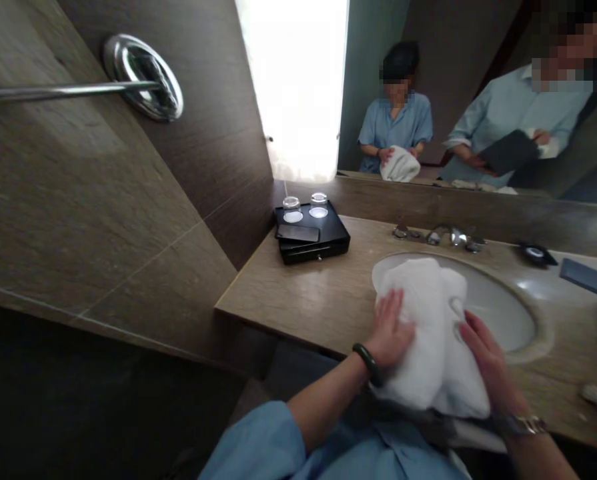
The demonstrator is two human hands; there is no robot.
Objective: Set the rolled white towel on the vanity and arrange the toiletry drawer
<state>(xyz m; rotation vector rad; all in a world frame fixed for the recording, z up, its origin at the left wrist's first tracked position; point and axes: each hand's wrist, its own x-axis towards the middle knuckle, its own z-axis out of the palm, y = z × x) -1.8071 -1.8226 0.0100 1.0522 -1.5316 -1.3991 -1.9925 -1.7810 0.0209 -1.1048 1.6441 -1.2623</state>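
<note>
A folded white towel lies on the stone counter, over the near left rim of the oval sink. My left hand rests flat on the towel's left side, fingers stretched out. My right hand grips the towel's right edge with the fingers curled round the cloth. A dark bangle sits on my left wrist and a metal watch on my right.
A black tray box with two upturned glasses stands at the counter's back left. A faucet is behind the sink. A chrome towel rail juts from the left wall. The mirror shows me and another person holding a dark item.
</note>
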